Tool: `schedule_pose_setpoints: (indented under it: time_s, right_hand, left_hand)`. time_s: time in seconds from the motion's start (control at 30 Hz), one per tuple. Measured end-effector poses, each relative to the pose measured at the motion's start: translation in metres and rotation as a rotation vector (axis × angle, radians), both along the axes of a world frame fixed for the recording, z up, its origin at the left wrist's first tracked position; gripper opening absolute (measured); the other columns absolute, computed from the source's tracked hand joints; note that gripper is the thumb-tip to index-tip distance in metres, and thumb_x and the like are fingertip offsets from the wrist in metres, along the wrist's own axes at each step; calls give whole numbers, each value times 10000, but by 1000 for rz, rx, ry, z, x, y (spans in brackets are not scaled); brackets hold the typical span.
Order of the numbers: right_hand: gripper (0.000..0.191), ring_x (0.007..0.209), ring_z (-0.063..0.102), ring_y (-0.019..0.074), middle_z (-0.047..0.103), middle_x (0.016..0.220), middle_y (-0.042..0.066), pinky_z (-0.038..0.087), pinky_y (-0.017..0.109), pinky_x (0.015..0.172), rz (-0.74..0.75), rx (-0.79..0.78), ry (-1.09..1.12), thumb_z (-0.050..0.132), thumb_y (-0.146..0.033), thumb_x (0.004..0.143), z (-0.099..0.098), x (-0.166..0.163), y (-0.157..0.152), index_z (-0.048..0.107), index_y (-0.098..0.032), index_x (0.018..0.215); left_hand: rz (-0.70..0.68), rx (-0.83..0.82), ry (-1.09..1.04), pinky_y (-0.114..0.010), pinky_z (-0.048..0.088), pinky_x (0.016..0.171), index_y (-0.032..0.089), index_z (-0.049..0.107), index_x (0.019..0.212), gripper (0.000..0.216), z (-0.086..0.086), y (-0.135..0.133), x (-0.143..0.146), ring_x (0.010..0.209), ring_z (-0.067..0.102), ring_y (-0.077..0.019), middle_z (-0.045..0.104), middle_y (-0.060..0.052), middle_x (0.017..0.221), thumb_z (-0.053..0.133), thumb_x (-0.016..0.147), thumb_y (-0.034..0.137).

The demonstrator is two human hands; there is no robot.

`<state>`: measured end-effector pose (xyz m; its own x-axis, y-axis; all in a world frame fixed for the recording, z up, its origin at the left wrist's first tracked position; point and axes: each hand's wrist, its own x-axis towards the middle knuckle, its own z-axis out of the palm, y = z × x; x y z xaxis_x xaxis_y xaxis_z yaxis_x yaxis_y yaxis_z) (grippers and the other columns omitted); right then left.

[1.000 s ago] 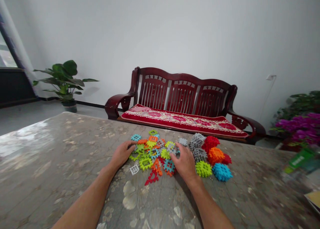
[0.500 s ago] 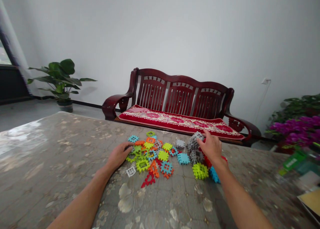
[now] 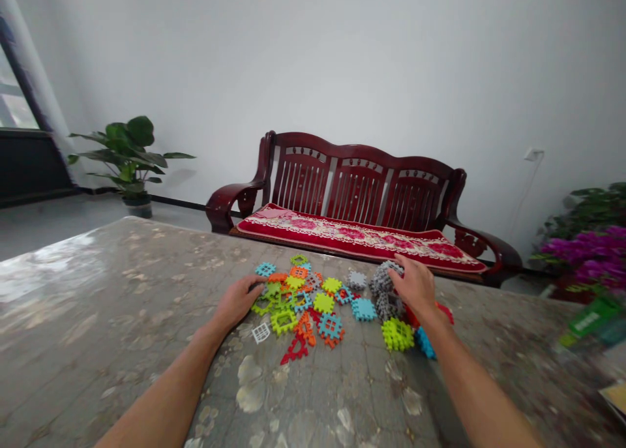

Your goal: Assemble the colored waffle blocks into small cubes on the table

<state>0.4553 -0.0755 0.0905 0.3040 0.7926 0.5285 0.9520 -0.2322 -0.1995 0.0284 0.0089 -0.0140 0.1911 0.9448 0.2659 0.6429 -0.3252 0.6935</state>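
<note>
Head view: right hand [image 3: 415, 286] lies cupped over the grey block ball [image 3: 383, 280] at the far right of the pile, grip loosely curled on it, closure unclear. Left hand [image 3: 238, 301] rests flat, fingers apart, against the loose flat tiles [image 3: 298, 298] on the counter [image 3: 122, 304], holding nothing.

Left hand [image 3: 238, 302] on flat tiles [image 3: 298, 301], right hand [image 3: 415, 286] touching grey cube [image 3: 384, 278]
</note>
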Motion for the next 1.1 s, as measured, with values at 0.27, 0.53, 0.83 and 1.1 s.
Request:
schedule_pose_setpoints:
  time_s: [0.27,0.53,0.83,1.1]
  right_hand:
    - [303,1036,629,218,737,1065,51,462,343,954,365,50,302,509,-283,862,-44,-99,-34,708,-235,1085]
    - [434,1198,570,257,660,1281,73,403,387,1066,417,-88,214,610,-269,831,-74,-158,-53,640,-223,1262]
    - [351,1206,545,248,651,1290,59,375,390,1057,529,-130,60,591,-245,853,-79,-159,-59,664,-257,1197]
    - [98,1010,577,221,721,990,25,367,357,937,508,-20,81,629,-243,842,-75,-154,-64,699,-251,910]
  left_hand:
    - [7,-12,23,-376,464,1012,235,715,1109,387,0,-1,1,1089,649,-251,736,-44,1156,472,842,375]
    - [31,-11,17,-366,456,1015,211,706,1125,381,7,-7,3,1094,650,-247,730,-58,1171,504,822,321]
    - [35,9,13,-342,488,945,210,721,1067,346,9,-7,4,1008,667,-236,749,-46,1075,499,821,308]
    - [105,6,-6,-347,490,947,187,720,1054,330,6,-5,3,998,658,-224,749,-61,1054,500,840,309]
